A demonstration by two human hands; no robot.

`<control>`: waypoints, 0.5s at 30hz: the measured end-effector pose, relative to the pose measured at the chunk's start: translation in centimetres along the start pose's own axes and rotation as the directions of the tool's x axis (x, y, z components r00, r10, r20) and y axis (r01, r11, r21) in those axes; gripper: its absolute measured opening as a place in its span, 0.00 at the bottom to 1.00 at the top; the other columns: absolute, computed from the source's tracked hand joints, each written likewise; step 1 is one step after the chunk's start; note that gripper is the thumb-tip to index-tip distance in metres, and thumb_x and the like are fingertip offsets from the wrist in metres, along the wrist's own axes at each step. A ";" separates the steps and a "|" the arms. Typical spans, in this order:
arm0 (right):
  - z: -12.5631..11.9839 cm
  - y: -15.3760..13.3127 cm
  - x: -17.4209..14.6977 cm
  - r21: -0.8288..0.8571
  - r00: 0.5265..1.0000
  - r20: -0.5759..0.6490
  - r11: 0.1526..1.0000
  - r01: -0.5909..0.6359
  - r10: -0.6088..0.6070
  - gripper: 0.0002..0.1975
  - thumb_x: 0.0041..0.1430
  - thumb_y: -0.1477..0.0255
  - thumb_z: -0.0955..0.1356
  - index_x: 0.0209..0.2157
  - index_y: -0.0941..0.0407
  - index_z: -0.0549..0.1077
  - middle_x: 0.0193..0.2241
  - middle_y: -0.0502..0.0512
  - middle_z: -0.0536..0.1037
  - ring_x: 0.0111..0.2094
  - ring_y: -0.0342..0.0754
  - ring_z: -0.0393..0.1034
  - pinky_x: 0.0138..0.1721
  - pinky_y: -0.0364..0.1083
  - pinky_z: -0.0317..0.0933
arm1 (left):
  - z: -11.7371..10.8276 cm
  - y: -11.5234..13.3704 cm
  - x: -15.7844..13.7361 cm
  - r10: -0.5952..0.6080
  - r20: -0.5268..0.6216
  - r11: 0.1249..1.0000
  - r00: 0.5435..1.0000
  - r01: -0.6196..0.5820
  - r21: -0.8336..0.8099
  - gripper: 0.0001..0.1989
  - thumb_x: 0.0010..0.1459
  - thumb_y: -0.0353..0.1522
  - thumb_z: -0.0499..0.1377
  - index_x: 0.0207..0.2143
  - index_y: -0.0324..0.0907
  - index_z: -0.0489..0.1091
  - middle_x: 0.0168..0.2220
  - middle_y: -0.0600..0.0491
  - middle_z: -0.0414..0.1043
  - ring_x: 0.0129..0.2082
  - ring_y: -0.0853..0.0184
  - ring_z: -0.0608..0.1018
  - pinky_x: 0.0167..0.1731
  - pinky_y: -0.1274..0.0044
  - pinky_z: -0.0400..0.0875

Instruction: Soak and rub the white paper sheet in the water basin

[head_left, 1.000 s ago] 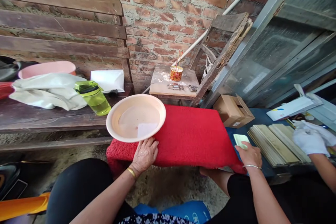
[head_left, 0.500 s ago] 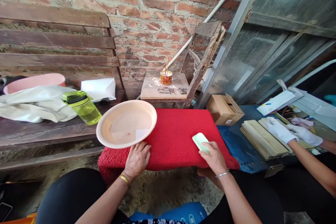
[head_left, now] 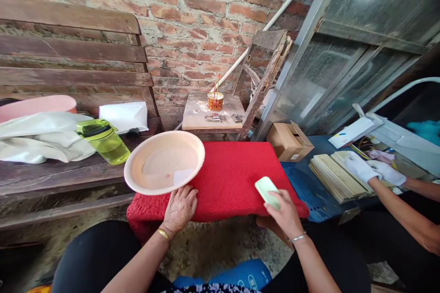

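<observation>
My left hand (head_left: 180,208) lies on the red cloth (head_left: 233,169), fingers stretched out flat, holding nothing. Its fingertips are right at the front rim of a pale peach basin (head_left: 134,169). The basin looks to hold shallow clear water, with a whitish patch low on the right. In my right hand (head_left: 286,214), a pale green rounded rectangular object (head_left: 266,186) is gripped between thumb and fingers, over the right part of the cloth. Its kind I cannot make out. A silver bangle is on the right wrist and a gold one on the left.
On the left bench (head_left: 103,171) are a green water bottle (head_left: 109,144), white cloth (head_left: 44,135) and a white packet (head_left: 123,116). A wooden chair (head_left: 192,119) behind holds a tin with sticks (head_left: 215,101) and padlocks (head_left: 213,117). Right: a carton (head_left: 287,142), stacked boards (head_left: 338,178) and a co-worker's gloved hands (head_left: 359,166).
My right hand has shifted slightly right with the pale green object. The left hand stays by the basin. The view has turned a little to the right.
</observation>
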State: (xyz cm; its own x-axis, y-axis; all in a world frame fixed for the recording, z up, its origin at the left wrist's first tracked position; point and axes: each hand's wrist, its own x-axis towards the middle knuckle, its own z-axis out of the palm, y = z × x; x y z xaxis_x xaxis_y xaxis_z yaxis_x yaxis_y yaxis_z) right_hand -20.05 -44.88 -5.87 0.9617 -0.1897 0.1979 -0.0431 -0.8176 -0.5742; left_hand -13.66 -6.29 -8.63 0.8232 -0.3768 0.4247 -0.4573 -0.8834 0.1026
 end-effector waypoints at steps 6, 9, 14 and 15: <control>-1.3 2.7 -0.1 0.008 0.994 -0.019 0.995 -0.103 0.103 0.20 0.49 0.57 0.68 0.42 0.51 0.79 0.43 0.57 0.72 0.47 0.55 0.70 0.55 0.55 0.62 | 0.0 -0.1 0.0 0.010 0.004 1.000 1.000 -0.011 0.003 0.12 0.62 0.26 0.53 0.43 0.43 0.75 0.44 0.47 0.76 0.46 0.56 0.75 0.51 0.63 0.65; -3.3 6.6 0.3 0.059 0.914 -0.202 0.935 -0.348 0.353 0.25 0.43 0.54 0.69 0.40 0.53 0.80 0.39 0.57 0.72 0.45 0.57 0.70 0.55 0.56 0.61 | 0.1 -0.1 -0.1 0.013 0.012 1.000 1.000 -0.013 0.015 0.12 0.63 0.26 0.53 0.43 0.43 0.74 0.44 0.47 0.76 0.46 0.56 0.75 0.51 0.63 0.65; -4.3 9.0 0.6 0.188 0.737 -0.380 0.827 -0.530 0.559 0.28 0.37 0.51 0.71 0.38 0.54 0.80 0.31 0.55 0.72 0.42 0.60 0.69 0.51 0.58 0.62 | 0.1 -0.3 -0.1 0.035 0.014 0.999 0.999 -0.035 0.011 0.12 0.63 0.27 0.53 0.44 0.42 0.74 0.44 0.46 0.75 0.46 0.55 0.75 0.51 0.63 0.65; -4.4 9.0 0.6 0.199 0.721 -0.402 0.822 -0.533 0.565 0.28 0.37 0.51 0.71 0.38 0.55 0.80 0.30 0.55 0.72 0.41 0.60 0.68 0.49 0.58 0.62 | 0.0 -0.2 -0.1 0.031 0.014 0.999 0.999 -0.031 0.010 0.12 0.63 0.27 0.53 0.44 0.43 0.74 0.44 0.47 0.75 0.46 0.56 0.75 0.51 0.63 0.65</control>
State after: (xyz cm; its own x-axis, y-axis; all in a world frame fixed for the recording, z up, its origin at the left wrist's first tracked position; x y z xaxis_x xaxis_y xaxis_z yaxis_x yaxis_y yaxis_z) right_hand -21.00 -54.75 -7.46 0.5604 -0.8167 0.1375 -0.4943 -0.4630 -0.7357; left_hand -13.62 -6.06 -8.74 0.8134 -0.4075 0.4151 -0.4791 -0.8740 0.0808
